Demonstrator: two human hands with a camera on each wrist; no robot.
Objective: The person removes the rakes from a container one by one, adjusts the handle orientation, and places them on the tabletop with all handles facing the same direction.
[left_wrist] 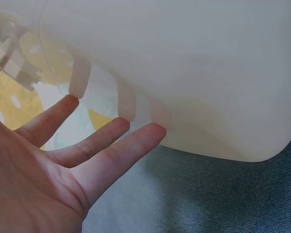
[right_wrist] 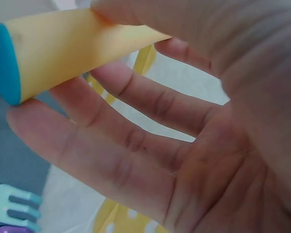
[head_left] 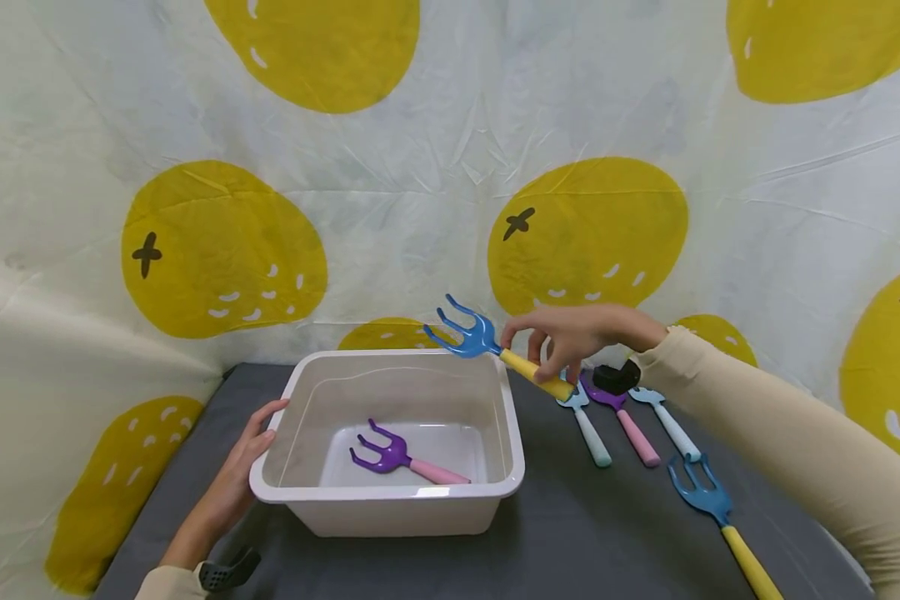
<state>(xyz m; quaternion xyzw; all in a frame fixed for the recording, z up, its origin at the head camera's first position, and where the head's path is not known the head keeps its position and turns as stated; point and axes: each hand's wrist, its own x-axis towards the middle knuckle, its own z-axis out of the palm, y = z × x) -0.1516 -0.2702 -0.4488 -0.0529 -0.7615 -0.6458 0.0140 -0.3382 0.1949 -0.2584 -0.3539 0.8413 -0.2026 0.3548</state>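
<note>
My right hand pinches the yellow handle of a blue-headed garden hand fork, held in the air by the tub's right rim. Its prongs point left, over the back rim in the head view. The handle's blue end cap shows in the right wrist view, with thumb and fingertips along the handle. My left hand is at the left side of a pale plastic tub, its straight fingers touching the outer wall. Inside the tub lies a purple hand fork with a pink handle.
Right of the tub, on the dark grey cloth, lie a light-blue fork with a pale green handle, a purple fork, another light-blue fork and a blue fork with a yellow handle. A patterned curtain hangs behind.
</note>
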